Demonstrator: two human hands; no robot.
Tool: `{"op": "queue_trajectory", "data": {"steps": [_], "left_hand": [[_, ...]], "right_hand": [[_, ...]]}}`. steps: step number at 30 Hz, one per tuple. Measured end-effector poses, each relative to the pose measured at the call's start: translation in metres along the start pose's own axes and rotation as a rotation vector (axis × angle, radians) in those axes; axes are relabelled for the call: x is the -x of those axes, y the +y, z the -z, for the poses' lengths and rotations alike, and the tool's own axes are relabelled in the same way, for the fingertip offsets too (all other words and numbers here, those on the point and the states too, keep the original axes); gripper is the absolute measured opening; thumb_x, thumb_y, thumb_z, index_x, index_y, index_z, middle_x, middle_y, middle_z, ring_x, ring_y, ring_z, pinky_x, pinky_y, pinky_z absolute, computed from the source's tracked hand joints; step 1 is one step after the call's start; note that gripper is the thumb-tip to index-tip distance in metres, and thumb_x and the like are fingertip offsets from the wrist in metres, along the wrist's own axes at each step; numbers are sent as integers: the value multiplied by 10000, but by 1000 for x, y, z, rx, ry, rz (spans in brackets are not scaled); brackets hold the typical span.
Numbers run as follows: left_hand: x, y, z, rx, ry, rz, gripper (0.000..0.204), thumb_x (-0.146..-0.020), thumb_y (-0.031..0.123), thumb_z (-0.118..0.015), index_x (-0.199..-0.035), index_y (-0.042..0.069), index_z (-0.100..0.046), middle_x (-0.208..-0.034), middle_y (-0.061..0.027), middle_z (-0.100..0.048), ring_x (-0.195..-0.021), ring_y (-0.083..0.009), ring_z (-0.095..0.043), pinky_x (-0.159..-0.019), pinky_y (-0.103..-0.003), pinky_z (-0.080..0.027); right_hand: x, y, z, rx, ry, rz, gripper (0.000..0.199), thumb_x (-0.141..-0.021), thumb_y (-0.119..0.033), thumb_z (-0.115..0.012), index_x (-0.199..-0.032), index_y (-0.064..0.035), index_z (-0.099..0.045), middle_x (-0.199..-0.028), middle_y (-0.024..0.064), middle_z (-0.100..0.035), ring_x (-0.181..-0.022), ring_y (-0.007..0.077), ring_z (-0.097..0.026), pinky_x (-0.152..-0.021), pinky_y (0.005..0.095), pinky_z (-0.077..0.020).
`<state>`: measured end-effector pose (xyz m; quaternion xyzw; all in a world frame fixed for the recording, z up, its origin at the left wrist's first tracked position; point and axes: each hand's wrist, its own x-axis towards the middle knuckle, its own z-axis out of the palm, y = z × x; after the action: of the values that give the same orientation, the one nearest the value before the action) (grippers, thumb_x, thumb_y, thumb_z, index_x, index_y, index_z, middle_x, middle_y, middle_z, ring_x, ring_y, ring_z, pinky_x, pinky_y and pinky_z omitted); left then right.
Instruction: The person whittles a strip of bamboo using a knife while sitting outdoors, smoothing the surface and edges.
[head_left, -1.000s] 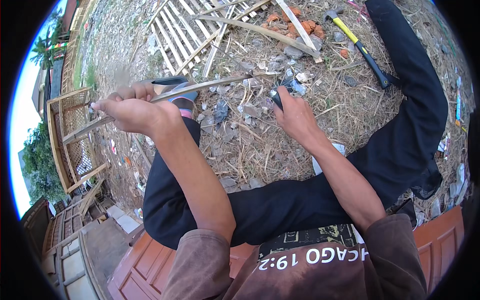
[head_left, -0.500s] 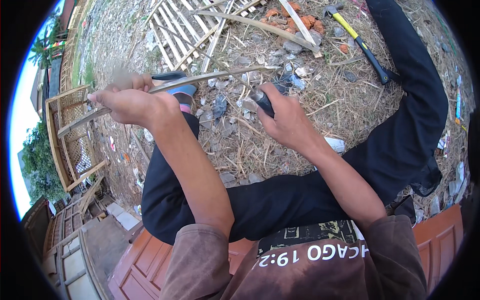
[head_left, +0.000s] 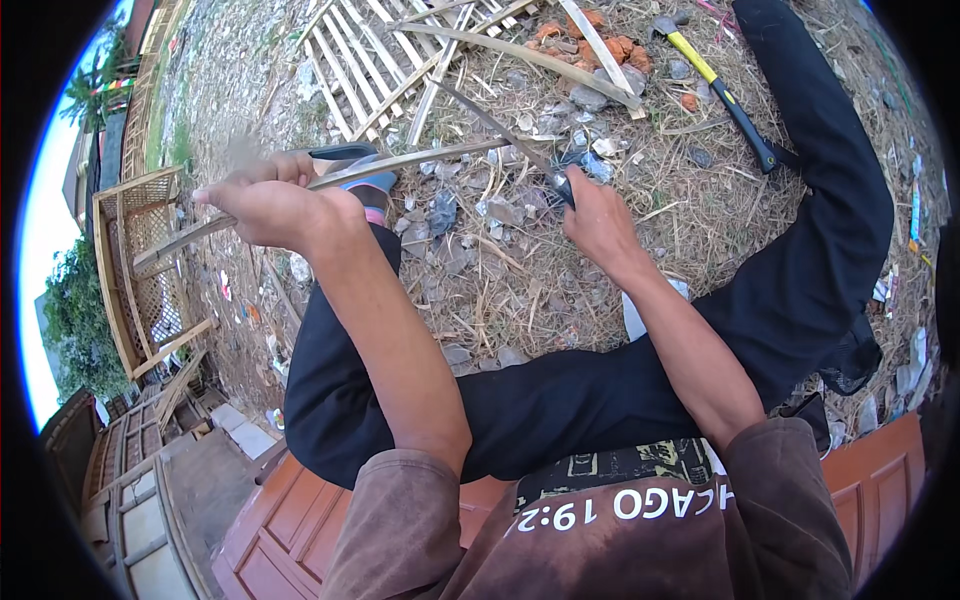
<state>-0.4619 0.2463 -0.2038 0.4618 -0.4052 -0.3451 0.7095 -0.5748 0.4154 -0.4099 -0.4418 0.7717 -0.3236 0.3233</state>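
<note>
Head view: your wooden strip (head_left: 430,155) spans 9 to 12 o'clock. At 12 o'clock, the long knife (head_left: 482,113) overlaps its far end, handle (head_left: 568,192) toward 2 o'clock. Your left hand (head_left: 285,208) at 10 o'clock curls around the strip, likely bracing it; your right hand (head_left: 603,222) at 2 o'clock grips the handle, probably for control. Contact cannot be confirmed; your right fingers largely cover the handle.
</note>
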Motion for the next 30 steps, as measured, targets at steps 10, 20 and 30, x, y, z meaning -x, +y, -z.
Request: {"op": "queue_trajectory", "data": {"steps": [10,20,30], "left_hand": [[5,-1,1,24,-73,-24,482,-1055,481,-254,-703,152,-244,-582,27,-245,-506,-116,-200,-476,-290,-192],[9,3,1,13,-92,-5,461,-1056,493,-240,-750,148,-236,-607,22,-238,-521,-125,-193,-479,-297,-203],[-4,-11,4,60,-191,-15,480,-1053,500,-246,-735,140,-253,-607,16,-242,-515,-126,-212,-476,-304,-211]], "right_hand": [[-7,-2,3,-83,17,31,262,-825,-33,-601,-1063,-7,-495,-714,250,-629,-696,465,-633,-613,514,-487],[-1,-13,14,-34,31,5,228,-794,-11,-596,-1011,-29,-527,-709,266,-619,-720,439,-641,-627,517,-489],[1,3,6,-81,19,-41,244,-809,-17,-594,-1034,-30,-500,-701,246,-631,-678,467,-633,-602,528,-486]]}}
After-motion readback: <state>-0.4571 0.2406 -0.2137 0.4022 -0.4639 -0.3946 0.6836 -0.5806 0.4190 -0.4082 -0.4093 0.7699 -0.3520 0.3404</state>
